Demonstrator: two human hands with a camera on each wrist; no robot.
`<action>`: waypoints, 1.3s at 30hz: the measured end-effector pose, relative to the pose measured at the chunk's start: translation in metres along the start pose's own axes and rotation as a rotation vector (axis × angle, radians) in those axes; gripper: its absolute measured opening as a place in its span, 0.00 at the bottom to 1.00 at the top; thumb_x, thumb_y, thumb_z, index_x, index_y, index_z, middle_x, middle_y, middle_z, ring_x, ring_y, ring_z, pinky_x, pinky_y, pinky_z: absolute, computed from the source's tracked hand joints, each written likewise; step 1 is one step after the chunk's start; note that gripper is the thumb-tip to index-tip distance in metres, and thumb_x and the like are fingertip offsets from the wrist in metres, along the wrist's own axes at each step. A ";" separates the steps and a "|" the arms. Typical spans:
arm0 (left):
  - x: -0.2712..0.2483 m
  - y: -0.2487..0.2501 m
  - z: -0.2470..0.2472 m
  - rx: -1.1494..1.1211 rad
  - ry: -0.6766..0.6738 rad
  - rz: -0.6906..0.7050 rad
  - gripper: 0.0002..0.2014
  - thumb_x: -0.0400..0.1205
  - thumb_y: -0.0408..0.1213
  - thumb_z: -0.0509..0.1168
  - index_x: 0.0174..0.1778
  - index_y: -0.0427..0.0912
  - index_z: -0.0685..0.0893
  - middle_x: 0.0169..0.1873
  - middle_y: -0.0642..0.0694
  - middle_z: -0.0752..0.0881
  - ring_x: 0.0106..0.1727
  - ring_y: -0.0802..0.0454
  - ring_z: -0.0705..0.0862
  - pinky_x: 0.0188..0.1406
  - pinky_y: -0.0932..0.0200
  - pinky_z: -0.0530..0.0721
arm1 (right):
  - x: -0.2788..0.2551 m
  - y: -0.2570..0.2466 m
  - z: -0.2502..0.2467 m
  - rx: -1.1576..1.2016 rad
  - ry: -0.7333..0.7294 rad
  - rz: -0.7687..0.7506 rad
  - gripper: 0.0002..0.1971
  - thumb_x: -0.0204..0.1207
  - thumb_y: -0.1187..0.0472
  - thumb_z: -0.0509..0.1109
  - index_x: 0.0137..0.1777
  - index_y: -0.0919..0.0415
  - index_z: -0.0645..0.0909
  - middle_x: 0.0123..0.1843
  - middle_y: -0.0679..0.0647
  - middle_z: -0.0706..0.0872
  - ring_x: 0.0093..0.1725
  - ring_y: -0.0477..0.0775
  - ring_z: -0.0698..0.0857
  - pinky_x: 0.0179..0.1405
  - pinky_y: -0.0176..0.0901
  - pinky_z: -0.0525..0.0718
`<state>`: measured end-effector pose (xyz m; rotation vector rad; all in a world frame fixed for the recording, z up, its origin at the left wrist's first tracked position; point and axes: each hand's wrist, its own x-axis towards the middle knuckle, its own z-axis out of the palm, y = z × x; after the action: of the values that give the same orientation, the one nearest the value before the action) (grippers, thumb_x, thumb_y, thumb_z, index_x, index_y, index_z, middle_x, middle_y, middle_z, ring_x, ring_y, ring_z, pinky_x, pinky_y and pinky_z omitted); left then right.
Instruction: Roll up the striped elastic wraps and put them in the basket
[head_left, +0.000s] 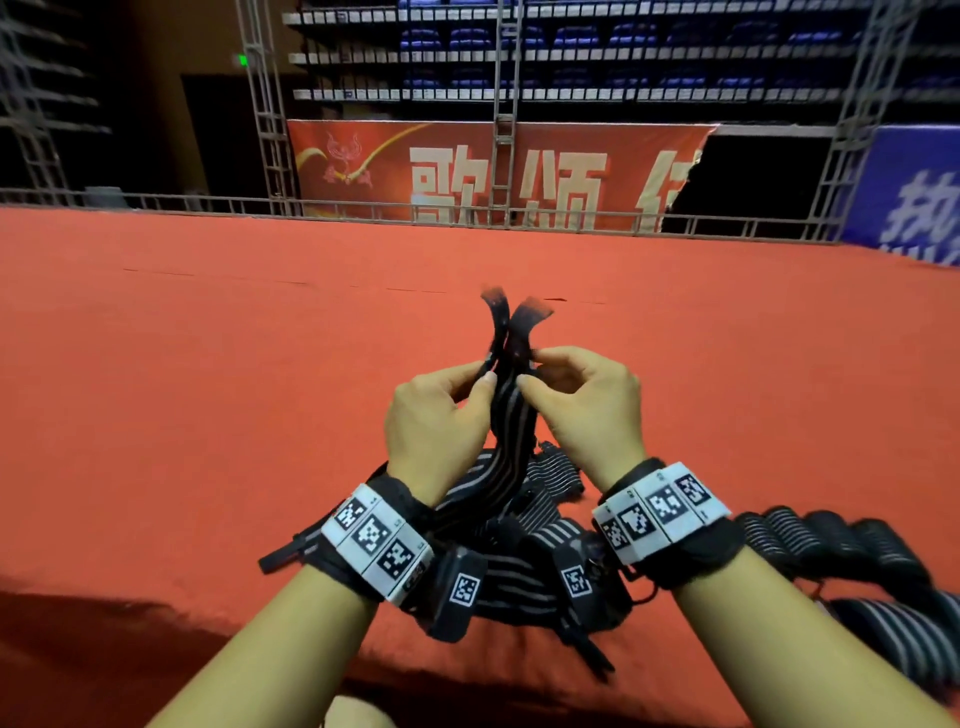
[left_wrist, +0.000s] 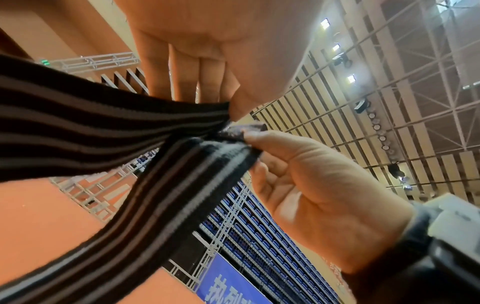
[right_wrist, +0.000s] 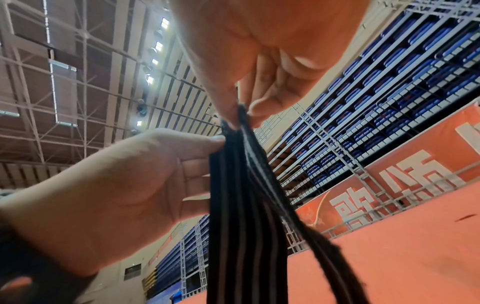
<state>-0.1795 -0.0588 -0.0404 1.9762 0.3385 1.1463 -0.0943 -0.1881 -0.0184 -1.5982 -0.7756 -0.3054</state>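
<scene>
I hold one black wrap with grey stripes upright in front of me, its two dark ends sticking up side by side. My left hand pinches it from the left between thumb and fingers. My right hand pinches it from the right at the same height. In the left wrist view the left hand and the right hand each nip a layer of the striped wrap. In the right wrist view the strap hangs down from both pinches. A heap of more striped wraps lies under my wrists. No basket is in view.
The red cloth surface stretches far ahead to a grey metal railing; its near edge runs just below my forearms. More striped wraps, some in rolls, lie at the right beside my right wrist.
</scene>
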 end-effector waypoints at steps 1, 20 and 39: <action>-0.003 0.003 0.001 -0.022 -0.014 0.005 0.12 0.79 0.52 0.65 0.55 0.65 0.91 0.38 0.60 0.93 0.43 0.59 0.92 0.45 0.49 0.90 | -0.003 0.000 0.002 0.038 -0.030 0.006 0.11 0.69 0.65 0.81 0.49 0.52 0.92 0.38 0.41 0.92 0.39 0.36 0.91 0.45 0.32 0.88; -0.050 0.010 0.009 -0.499 -0.100 -0.283 0.13 0.88 0.33 0.63 0.47 0.46 0.93 0.41 0.46 0.94 0.42 0.51 0.91 0.39 0.55 0.82 | -0.039 0.020 -0.001 0.171 -0.101 0.146 0.26 0.61 0.55 0.89 0.60 0.48 0.85 0.60 0.47 0.86 0.37 0.44 0.90 0.44 0.43 0.91; -0.063 -0.014 0.022 -0.508 -0.157 -0.396 0.14 0.89 0.33 0.61 0.46 0.43 0.92 0.40 0.41 0.92 0.41 0.47 0.89 0.41 0.48 0.88 | -0.052 0.055 -0.029 0.355 -0.091 0.240 0.10 0.68 0.56 0.81 0.44 0.61 0.89 0.55 0.68 0.87 0.39 0.53 0.88 0.35 0.49 0.86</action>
<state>-0.1946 -0.0973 -0.0948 1.4576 0.3022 0.7277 -0.0911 -0.2320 -0.0864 -1.3560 -0.6562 0.0768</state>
